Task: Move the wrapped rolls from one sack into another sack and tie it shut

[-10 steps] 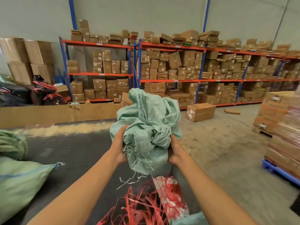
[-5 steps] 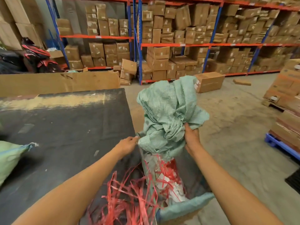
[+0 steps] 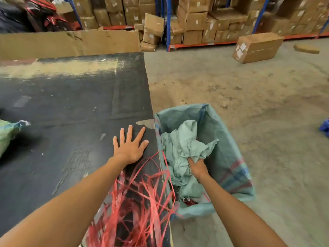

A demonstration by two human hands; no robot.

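Observation:
A large green woven sack point(image 3: 229, 139) with red and blue stripes stands open on the floor beside the black table point(image 3: 71, 107). Inside it lies a crumpled pale-green empty sack point(image 3: 181, 148). My right hand point(image 3: 196, 167) is down in the open sack, its fingers closed on the crumpled sack. My left hand point(image 3: 130, 147) lies flat on the table near its right edge, fingers spread, holding nothing. A tangle of red plastic strapping point(image 3: 138, 202) hangs over the table edge between my arms. No wrapped rolls are visible.
A filled green sack point(image 3: 8, 134) lies at the table's left edge. Flat cardboard point(image 3: 71, 43) stands along the far side. Shelving with cardboard boxes point(image 3: 195, 20) lines the back. A loose box point(image 3: 256, 48) sits on the concrete floor, and a blue pallet corner point(image 3: 324, 126) shows at right.
The crumpled sack went from held up in front of me down into the open sack. My left hand let go of it and now rests flat on the table. My view tilted downward.

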